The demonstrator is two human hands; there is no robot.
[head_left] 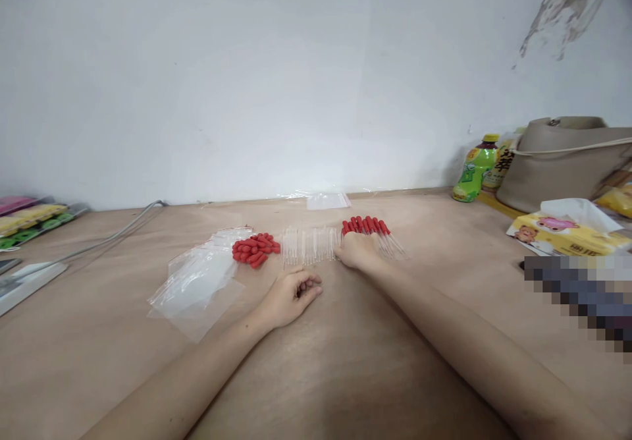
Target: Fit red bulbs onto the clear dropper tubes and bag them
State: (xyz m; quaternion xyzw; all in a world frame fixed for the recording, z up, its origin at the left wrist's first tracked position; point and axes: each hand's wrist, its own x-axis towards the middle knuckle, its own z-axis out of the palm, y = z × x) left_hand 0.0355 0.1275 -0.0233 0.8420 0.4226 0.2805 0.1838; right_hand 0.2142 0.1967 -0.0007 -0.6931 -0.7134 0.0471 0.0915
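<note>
My left hand [291,295] rests on the table with its fingers loosely curled and the thumb apart; nothing shows in it. Just beyond it lies a row of clear glass dropper tubes [309,246], side by side. My right hand [358,251] is at the right end of this row, fingers bent and closed. Whatever its fingertips hold is hidden. Partly behind that hand lie several droppers [380,224] with red rubber bulbs fitted on glass tubes. A heap of loose red rubber bulbs [254,249] sits left of the row.
Clear zip bags [202,282] lie fanned out at left, and another bag [328,201] lies by the wall. A grey cable [123,229] crosses the left side. At right stand a green drink bottle [476,168], a beige handbag [563,163] and a tissue pack [567,226].
</note>
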